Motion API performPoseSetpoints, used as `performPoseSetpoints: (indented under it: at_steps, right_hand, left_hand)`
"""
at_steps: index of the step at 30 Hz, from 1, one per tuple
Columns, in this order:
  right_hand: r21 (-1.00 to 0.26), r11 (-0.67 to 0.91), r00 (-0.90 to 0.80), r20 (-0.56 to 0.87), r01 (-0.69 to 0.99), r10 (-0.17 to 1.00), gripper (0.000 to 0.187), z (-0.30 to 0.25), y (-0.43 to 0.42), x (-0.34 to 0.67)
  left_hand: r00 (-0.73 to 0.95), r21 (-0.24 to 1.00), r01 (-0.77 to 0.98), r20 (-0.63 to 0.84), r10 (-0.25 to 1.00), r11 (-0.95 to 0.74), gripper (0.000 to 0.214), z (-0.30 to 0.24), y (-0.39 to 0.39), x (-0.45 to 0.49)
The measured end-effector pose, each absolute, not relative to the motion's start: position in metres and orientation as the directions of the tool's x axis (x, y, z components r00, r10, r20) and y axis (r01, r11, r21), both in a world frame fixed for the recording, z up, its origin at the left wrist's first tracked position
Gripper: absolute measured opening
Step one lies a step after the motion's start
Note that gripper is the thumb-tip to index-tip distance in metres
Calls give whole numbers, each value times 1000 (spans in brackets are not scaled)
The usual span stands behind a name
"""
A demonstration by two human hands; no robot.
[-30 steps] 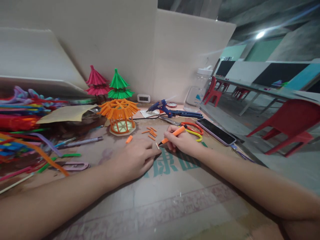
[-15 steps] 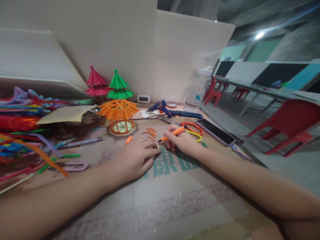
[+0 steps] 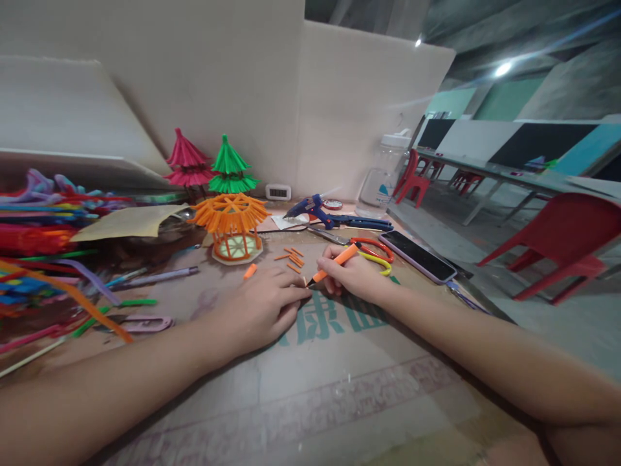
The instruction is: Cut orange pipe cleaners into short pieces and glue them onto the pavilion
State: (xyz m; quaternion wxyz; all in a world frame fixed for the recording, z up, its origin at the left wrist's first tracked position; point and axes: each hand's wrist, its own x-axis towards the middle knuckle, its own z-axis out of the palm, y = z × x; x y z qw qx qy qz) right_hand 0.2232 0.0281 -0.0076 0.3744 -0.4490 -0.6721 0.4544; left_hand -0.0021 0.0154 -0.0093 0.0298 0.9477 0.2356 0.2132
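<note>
An orange marker (image 3: 341,260) is gripped in my right hand (image 3: 356,277), its dark tip pointing down to the left. The tip meets a short pale stick (image 3: 305,281) beside the fingertips of my left hand (image 3: 264,304). My left hand lies low over the tabletop, its fingers holding the stick's near end down; most of the grip is hidden. An orange marker cap (image 3: 250,271) lies just beyond my left hand. Several short orange sticks (image 3: 294,257) are scattered past the fingertips. Behind them stands a small orange pavilion model (image 3: 231,223) with an open-frame roof.
Scissors (image 3: 371,249) with red and yellow handles and a phone (image 3: 418,257) lie right of my right hand. A blue glue gun (image 3: 313,208), pliers (image 3: 363,222) and a bottle (image 3: 381,175) stand farther back. Pipe cleaners (image 3: 43,239) pile up at left.
The marker's tip has moved slightly down along the pale stick, toward me, and the marker is angled a little differently. My left hand stays in nearly the same place.
</note>
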Motion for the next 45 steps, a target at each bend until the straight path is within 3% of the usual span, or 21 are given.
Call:
performPoseSetpoints:
  at_steps: [29, 45]
  right_hand:
    - [-938, 190, -271, 110, 291, 956, 31, -10, 30, 223]
    - [-940, 183, -257, 108, 287, 960, 31, -8, 30, 223]
  left_hand:
    - [777, 232, 448, 376, 504, -863, 29, -6, 14, 0]
    - [792, 211, 466, 334, 512, -859, 31, -6, 14, 0]
